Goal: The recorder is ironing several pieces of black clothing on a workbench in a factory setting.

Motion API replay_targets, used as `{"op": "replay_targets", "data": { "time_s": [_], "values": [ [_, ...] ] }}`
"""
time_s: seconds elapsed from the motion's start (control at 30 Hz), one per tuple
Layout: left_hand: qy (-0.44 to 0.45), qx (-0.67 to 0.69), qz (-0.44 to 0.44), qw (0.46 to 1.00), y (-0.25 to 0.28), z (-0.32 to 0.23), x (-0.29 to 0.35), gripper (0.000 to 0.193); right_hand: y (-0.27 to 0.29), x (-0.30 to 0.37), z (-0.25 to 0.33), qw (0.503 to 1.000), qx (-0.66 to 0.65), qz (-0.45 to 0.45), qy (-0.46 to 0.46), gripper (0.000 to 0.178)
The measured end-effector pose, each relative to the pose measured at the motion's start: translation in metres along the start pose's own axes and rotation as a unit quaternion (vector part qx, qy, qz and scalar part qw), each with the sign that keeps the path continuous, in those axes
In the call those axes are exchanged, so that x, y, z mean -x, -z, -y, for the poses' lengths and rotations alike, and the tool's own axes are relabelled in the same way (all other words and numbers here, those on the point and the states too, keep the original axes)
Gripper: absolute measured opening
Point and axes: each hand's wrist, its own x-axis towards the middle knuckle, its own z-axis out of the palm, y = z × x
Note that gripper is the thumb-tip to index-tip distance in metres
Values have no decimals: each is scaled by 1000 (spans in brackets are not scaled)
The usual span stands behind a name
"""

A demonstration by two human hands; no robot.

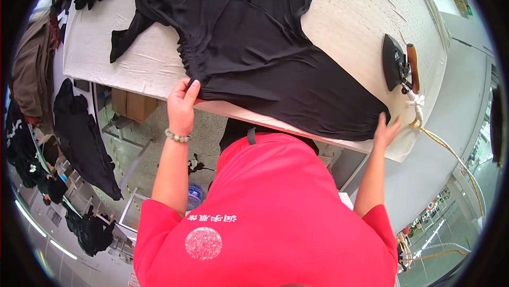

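A black garment [254, 38] with gathered edges lies spread over the pale padded ironing table, one long sleeve [323, 96] stretching toward the right front corner. At the garment's near left edge, my left hand [182, 108] pinches the gathered fabric, thumb on top. My right hand [386, 131] is beside the sleeve's gathered end, fingers apart; a fingertip meets the cuff edge. Farther right, a black iron [393, 63] with a brown wooden handle rests on the table, apart from both hands.
The padded table [366, 16] ends just in front of my body. A cord [450, 149] runs from the iron down the right side. Dark clothes hang at the left, including a black piece [85, 138]. Beneath the table is a cardboard box [135, 104].
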Motion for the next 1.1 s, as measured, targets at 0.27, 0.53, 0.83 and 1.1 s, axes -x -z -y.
{"op": "replay_targets", "data": {
  "time_s": [0.27,0.53,0.83,1.1],
  "values": [
    [-388,-414,13,823,-33,-168,-118,24,47,-70,38,876,-367,244,-195,62],
    [-438,-460,-31,772,-56,-149,-138,30,110,-189,13,983,-130,114,66,42],
    [-138,-303,-98,938,-50,69,35,33,22,-38,-124,967,121,210,76,43],
    [64,-99,-164,979,-79,52,42,34,63,-73,-28,951,86,52,292,41]
  ]
}}
